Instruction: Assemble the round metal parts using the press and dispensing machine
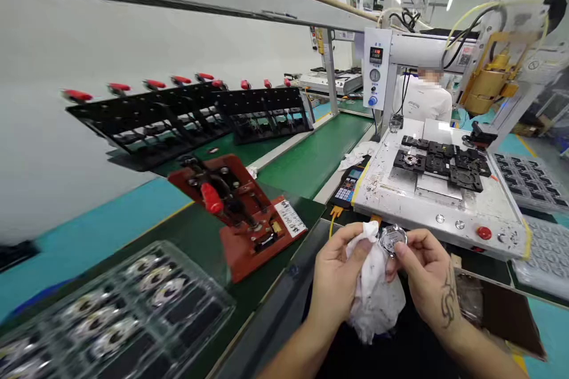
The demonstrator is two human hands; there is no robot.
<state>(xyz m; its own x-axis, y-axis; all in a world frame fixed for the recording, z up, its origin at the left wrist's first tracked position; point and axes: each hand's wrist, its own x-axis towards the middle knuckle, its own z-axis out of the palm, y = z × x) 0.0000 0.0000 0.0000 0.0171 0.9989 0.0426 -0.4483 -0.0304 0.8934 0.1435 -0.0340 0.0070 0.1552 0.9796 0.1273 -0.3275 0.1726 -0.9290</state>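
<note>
My right hand point(422, 275) pinches a small round metal part point(393, 239), like a watch case, between thumb and fingers. Bunched in my left hand point(335, 275) is a white cloth point(372, 287), its upper edge at the left side of the metal part and its loose end hanging down. Both hands are close together above my lap, at the bench's front edge. To their left stands a reddish-brown clamp fixture point(249, 219) with a red-handled lever. Fine detail on the metal part is too small to read.
A clear tray point(213, 290) with several round metal parts lies at lower left. Black racks point(155, 115) with red clamps stand behind. At right is a white dispensing machine point(404, 201) holding black fixtures, with trays beside it. A person point(424, 100) sits beyond.
</note>
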